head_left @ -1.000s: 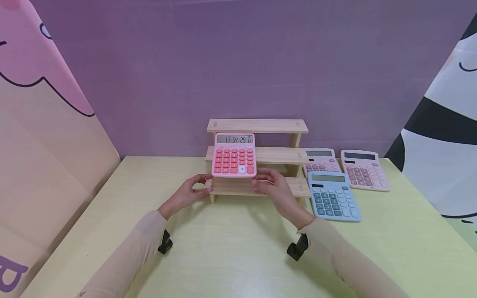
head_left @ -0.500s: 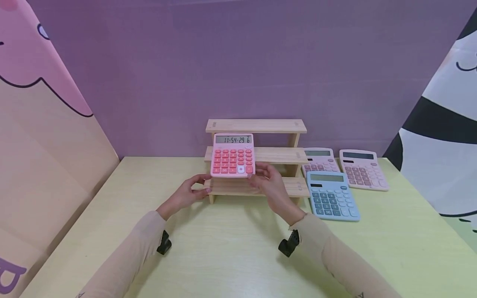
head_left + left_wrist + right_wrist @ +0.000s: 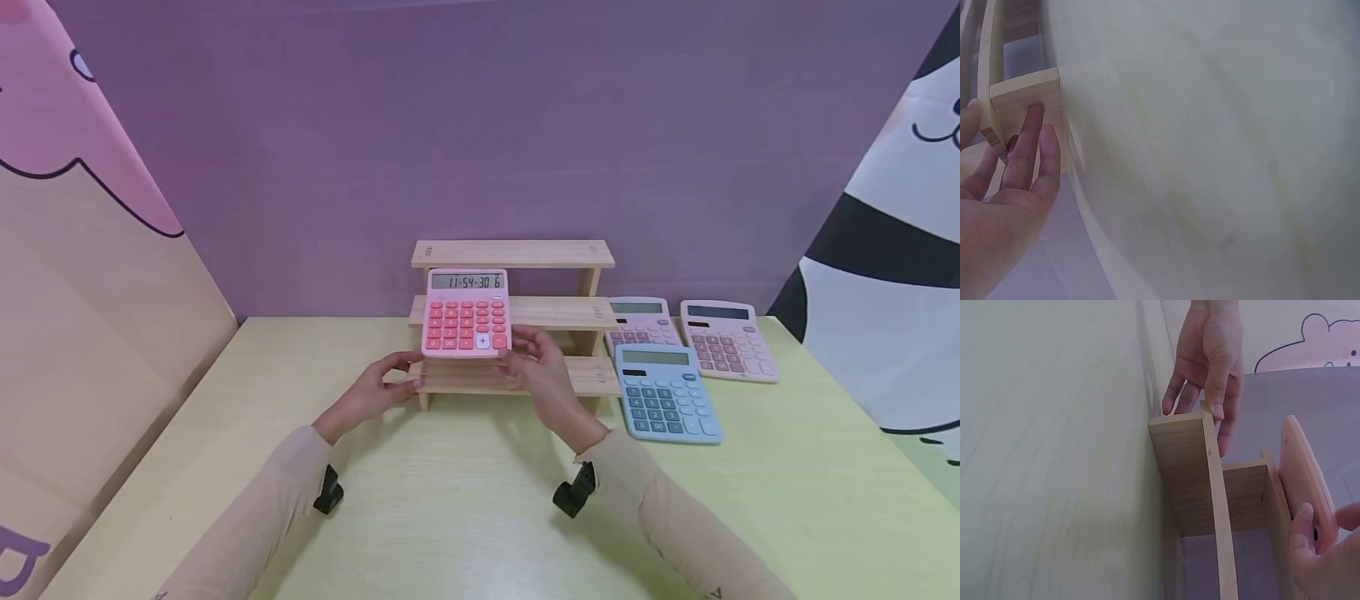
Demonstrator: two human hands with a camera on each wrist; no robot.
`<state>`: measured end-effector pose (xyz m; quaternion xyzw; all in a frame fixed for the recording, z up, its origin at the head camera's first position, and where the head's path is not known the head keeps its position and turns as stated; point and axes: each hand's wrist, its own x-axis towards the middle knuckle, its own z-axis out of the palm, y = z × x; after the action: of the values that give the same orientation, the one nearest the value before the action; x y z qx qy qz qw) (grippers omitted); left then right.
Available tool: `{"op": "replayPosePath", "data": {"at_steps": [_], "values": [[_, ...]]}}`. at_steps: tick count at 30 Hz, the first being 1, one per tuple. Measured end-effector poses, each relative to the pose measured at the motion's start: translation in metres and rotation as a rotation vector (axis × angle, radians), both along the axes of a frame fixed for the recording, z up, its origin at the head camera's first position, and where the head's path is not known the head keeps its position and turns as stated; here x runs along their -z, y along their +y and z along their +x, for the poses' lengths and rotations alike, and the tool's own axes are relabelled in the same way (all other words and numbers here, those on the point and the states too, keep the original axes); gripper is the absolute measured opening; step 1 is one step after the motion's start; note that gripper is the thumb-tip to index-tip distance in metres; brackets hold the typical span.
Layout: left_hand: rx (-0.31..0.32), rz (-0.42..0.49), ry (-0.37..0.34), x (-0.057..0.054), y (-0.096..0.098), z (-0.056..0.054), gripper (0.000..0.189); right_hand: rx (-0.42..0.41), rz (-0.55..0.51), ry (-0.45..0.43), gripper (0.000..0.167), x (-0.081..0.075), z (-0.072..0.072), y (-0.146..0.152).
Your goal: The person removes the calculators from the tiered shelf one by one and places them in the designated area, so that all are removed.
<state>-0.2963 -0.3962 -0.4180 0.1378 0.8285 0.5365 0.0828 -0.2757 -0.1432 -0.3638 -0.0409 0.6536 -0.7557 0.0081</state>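
Note:
A pink calculator (image 3: 467, 313) with a lit display overlaps the middle step of a three-tier wooden stand (image 3: 512, 254), its lower edge reaching past that board's front. My right hand (image 3: 551, 385) pinches its lower right corner, thumb on one face and a finger on the other, as the right wrist view shows. At the left end of the bottom step, my left hand (image 3: 367, 393) grips the stand. Its thumb is on the board's edge while the other fingers lie along the side panel, seen in the left wrist view beside the wooden upright (image 3: 1029, 87).
Right of the stand lie a blue calculator (image 3: 669, 393), a pale pink calculator (image 3: 729, 342) and another pink one (image 3: 641, 321) partly behind the blue. A purple backdrop (image 3: 517, 125) rises behind the table (image 3: 450, 500). Printed cartoon panels flank both sides.
My right hand has moved left and taken hold of the calculator's lower right corner. The left hand keeps its place on the stand. The display has ticked from 29 to 30.

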Motion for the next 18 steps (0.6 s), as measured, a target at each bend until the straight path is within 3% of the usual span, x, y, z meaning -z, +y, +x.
{"op": "replayPosePath", "data": {"at_steps": [18], "values": [[-0.005,0.003,0.007,-0.0025,0.0007,0.0021,0.049,0.007,-0.09,-0.028,0.043,-0.0002,0.0002,-0.0045]]}}
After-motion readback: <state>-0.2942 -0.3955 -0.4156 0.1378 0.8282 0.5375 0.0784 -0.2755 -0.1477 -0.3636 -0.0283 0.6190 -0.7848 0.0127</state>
